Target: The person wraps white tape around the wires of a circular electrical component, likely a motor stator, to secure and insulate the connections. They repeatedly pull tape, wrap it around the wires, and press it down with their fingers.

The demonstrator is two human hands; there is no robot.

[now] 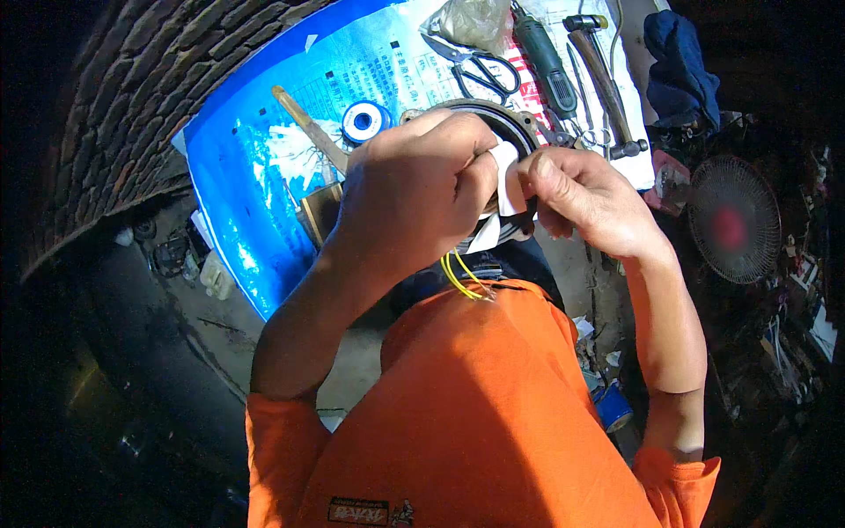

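In front of my body is a round, dark metal housing (pixel 526 132) with lugs on its rim, which looks like a motor stator. A strip of white insulating paper (pixel 509 180) stands up in its opening. My left hand (pixel 422 176) is closed over the housing's left side, its curled fingers at the paper's left edge. From the right, my right hand (pixel 590 198) pinches the paper's other edge between thumb and finger. Yellow wires (pixel 453 273) hang from the housing's near side toward my orange shirt. Both hands cover much of the housing's inside.
A blue-and-white sheet (pixel 255 194) covers the table. A spool (pixel 363 121), a wooden-handled tool (pixel 304 119) and scissors (pixel 484 75) lie beyond my left hand. Farther right are a green rotary tool (pixel 546 66), hammer (pixel 607 88), blue cloth (pixel 678 66) and fan (pixel 735 220).
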